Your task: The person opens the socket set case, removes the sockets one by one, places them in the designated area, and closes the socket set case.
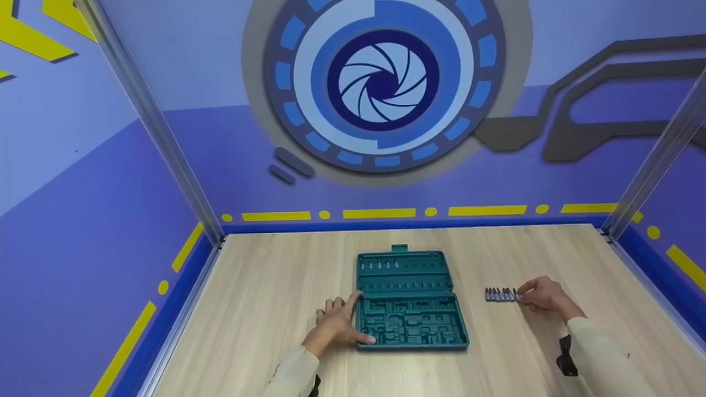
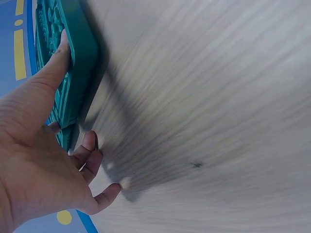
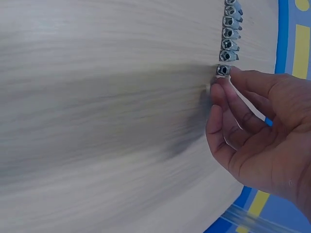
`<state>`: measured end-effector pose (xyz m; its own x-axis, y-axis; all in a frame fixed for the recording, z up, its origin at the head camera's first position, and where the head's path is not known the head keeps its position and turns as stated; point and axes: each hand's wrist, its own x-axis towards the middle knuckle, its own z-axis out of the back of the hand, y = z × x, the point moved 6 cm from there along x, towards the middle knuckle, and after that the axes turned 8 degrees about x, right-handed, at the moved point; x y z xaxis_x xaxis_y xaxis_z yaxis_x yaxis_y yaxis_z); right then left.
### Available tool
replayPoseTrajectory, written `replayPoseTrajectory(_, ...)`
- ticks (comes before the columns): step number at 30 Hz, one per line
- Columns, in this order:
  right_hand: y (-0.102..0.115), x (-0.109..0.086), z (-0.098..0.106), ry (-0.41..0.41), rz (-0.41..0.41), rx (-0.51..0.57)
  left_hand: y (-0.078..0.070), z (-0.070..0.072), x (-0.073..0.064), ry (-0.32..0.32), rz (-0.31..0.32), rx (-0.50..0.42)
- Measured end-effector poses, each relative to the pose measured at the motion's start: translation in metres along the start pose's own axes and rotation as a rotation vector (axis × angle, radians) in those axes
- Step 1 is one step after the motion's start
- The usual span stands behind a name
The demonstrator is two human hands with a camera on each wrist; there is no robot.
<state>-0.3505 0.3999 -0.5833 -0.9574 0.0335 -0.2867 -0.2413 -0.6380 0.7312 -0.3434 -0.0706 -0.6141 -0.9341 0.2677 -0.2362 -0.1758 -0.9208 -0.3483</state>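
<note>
A green plastic tool case (image 1: pixel 408 295) lies unfolded on the table, with several small bits in the top row of its lid. My left hand (image 1: pixel 333 325) rests along its left edge, thumb over the front corner; in the left wrist view the thumb (image 2: pixel 60 60) lies on the case's rim and the other fingers are spread. To the right of the case, a row of silver socket bits (image 1: pixel 499 295) stands on the table. At the row's right end, my right hand (image 1: pixel 543 293) pinches one socket bit (image 3: pixel 223 70) between thumb and fingertip, a small gap from its neighbour.
The wooden table (image 1: pixel 276 264) is bounded by printed blue panels with metal corner posts (image 1: pixel 154 127). A tiny dark piece (image 1: pixel 628 355) lies near the right forearm. A dark strap (image 1: pixel 567 355) sits at the right sleeve.
</note>
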Motion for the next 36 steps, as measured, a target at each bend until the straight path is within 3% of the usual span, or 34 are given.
replayPoseTrajectory(5,0.008,0.003,0.005,0.029,-0.007,0.021,-0.003,0.003,-0.002,0.009,0.009,0.008)
replayPoseTrajectory(11,0.046,0.013,-0.002,0.047,0.077,-0.085,0.000,-0.001,0.003,0.025,0.024,0.001)
replayPoseTrajectory(17,0.091,0.026,-0.040,0.078,0.199,-0.124,-0.001,0.003,0.001,0.022,0.019,0.004)
replayPoseTrajectory(22,0.113,0.039,-0.079,0.057,0.259,-0.046,-0.002,0.008,-0.002,0.021,0.016,0.012)
replayPoseTrajectory(30,0.142,0.057,-0.131,0.065,0.439,0.044,-0.004,0.007,0.001,0.014,0.000,0.040)
replayPoseTrajectory(36,0.164,0.074,-0.162,0.000,0.415,0.054,0.002,0.008,0.000,0.017,0.008,0.017)
